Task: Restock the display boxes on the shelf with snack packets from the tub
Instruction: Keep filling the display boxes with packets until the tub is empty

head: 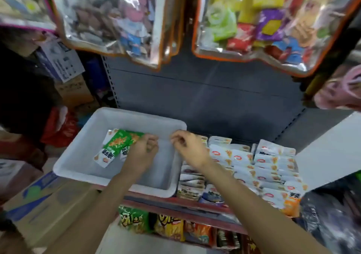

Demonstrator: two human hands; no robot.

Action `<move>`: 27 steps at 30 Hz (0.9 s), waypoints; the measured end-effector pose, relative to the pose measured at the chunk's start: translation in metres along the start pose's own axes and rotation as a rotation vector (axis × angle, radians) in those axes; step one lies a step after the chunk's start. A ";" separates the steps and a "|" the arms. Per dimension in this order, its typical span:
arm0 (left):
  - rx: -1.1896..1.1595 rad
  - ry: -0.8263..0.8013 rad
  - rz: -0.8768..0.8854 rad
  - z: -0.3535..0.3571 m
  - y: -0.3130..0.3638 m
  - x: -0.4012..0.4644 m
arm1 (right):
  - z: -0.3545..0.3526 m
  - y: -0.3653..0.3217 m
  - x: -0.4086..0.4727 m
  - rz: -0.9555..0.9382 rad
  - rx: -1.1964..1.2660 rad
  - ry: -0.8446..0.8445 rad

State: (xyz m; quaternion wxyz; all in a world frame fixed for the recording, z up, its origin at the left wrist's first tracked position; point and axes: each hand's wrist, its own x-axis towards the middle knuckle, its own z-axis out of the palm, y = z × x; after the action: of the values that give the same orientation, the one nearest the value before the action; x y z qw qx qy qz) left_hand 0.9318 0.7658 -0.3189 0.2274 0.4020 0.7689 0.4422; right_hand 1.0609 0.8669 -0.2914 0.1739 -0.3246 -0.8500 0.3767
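Note:
A white plastic tub (86,156) sits on the shelf at centre left. Inside it lie a few snack packets, green ones (119,141) on top of white ones (102,157). My left hand (142,150) is inside the tub, fingers curled on the right edge of the green packets. My right hand (187,146) hovers over the tub's right rim with loosely curled fingers and holds nothing that I can see. To the right, display boxes (261,167) hold rows of white packets with red and orange marks.
Large clear bags of snacks (254,23) hang above the shelf. A lower shelf holds green and yellow packets (152,224). Cardboard boxes (45,205) stand at the left, and a white box flap (328,152) rises at the right.

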 end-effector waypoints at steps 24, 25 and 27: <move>0.940 -0.348 -0.329 -0.080 -0.172 0.083 | 0.201 -0.012 0.116 0.293 -0.579 -0.605; 0.971 -0.318 -0.318 -0.078 -0.173 0.084 | 0.203 -0.010 0.119 0.298 -0.584 -0.604; 0.992 -0.258 -0.325 -0.075 -0.174 0.085 | 0.208 -0.008 0.119 0.309 -0.586 -0.595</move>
State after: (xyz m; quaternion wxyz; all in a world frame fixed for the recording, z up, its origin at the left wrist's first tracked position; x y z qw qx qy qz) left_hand 0.7578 0.7484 -0.4303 0.1680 0.3881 0.9036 -0.0680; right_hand 0.8585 0.8348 -0.4161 -0.2359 -0.3609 -0.8754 0.2187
